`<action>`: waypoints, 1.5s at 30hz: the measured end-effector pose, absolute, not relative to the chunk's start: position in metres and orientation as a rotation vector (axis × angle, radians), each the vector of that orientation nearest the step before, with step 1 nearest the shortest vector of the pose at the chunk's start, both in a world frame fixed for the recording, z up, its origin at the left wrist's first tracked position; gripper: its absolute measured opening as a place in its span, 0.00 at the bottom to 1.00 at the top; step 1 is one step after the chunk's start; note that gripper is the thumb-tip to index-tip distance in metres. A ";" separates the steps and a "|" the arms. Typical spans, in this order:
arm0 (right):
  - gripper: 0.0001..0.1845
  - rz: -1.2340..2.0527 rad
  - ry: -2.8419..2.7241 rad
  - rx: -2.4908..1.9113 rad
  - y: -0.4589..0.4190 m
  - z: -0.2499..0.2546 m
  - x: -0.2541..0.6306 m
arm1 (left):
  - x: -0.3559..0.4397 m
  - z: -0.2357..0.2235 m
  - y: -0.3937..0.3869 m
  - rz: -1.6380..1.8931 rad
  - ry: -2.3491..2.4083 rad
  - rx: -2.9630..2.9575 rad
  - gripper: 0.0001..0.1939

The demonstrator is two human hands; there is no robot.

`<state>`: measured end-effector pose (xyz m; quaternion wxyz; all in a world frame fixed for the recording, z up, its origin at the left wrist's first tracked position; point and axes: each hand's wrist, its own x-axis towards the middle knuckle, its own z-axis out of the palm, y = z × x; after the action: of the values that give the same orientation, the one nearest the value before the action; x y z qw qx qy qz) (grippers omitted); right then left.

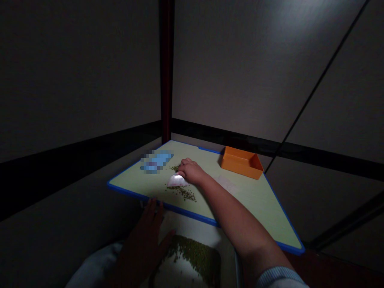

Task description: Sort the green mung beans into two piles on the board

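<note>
My right hand (192,172) reaches over the pale table board with its fingers closed on a small whitish, shiny flat piece (178,181); I cannot make out exactly what it is. Small greenish-brown beans (187,194) lie scattered on the near side of that piece, with more just beyond it. Below the board's front edge is a pale container (180,222) with many green beans (198,254) in it. My left hand (147,236) is in shadow at the container's left side, fingers stretched and thumb apart, holding nothing.
An orange open box (243,164) stands at the back right of the blue-edged board (255,204). A light-blue item (157,161), blurred out, lies at the back left. Grey walls meet behind at a dark red post (166,72). The surroundings are dim.
</note>
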<state>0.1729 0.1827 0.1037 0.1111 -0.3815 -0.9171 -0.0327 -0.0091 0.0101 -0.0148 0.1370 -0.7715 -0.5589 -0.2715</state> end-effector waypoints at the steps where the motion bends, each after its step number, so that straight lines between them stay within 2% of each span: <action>1: 0.20 -0.082 -2.703 -1.107 0.183 0.104 0.173 | -0.009 -0.014 0.010 -0.777 -1.621 -2.237 0.42; 14: 0.14 0.180 -2.673 -1.003 0.188 0.107 0.180 | -0.008 -0.008 0.008 -0.749 -1.668 -2.276 0.40; 19: 0.18 0.037 -2.591 -1.143 0.188 0.106 0.176 | -0.005 -0.003 0.006 -0.725 -1.675 -2.271 0.39; 25: 0.18 -0.109 -2.566 -1.307 0.176 0.103 0.163 | -0.006 -0.003 0.006 -0.765 -1.648 -2.237 0.40; 32: 0.18 -0.251 -2.558 -1.248 0.167 0.101 0.151 | -0.004 -0.009 0.006 -0.788 -1.660 -2.202 0.40; 39: 0.18 -0.043 -2.625 -1.154 0.169 0.103 0.155 | -0.005 -0.011 0.006 -0.808 -1.697 -2.230 0.40; 45: 0.12 0.190 -2.619 -0.977 0.179 0.098 0.164 | -0.005 -0.013 0.006 -0.821 -1.709 -2.235 0.40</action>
<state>0.1637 0.1795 0.0981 0.1691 -0.3437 -0.9213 0.0670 -0.0046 0.0062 -0.0126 0.1053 -0.7584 -0.5798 -0.2785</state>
